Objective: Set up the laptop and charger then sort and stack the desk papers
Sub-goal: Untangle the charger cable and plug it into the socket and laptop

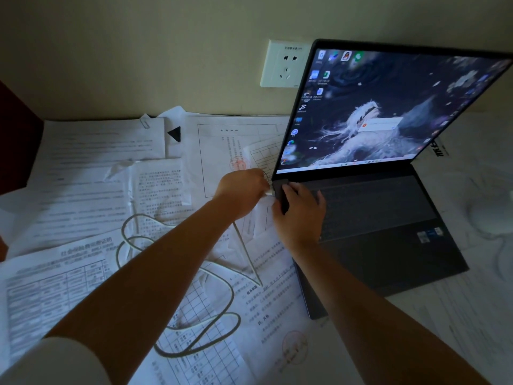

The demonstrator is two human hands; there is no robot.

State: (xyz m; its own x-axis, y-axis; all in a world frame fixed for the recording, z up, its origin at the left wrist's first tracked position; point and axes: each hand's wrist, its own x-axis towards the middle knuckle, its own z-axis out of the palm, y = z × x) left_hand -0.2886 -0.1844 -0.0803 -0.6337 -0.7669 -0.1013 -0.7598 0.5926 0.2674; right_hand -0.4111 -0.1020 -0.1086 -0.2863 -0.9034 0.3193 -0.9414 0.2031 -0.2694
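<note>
Pinching charger plug (pixel 268 192) in left hand (pixel 241 187) at laptop (pixel 369 218) port, right hand (pixel 299 211) bracing; misalignment risks jamming.

The room is dim. A plain, pale wall (pixel 138 51) fills the back, a bit yellow-green in the low light. A white wall socket (pixel 283 63) sits on it, with plug holes and nothing plugged in. At the far left edge stands something dark red (pixel 16 140), maybe furniture; it is too dark to tell. A soft blue-white glow falls from the right.
</note>
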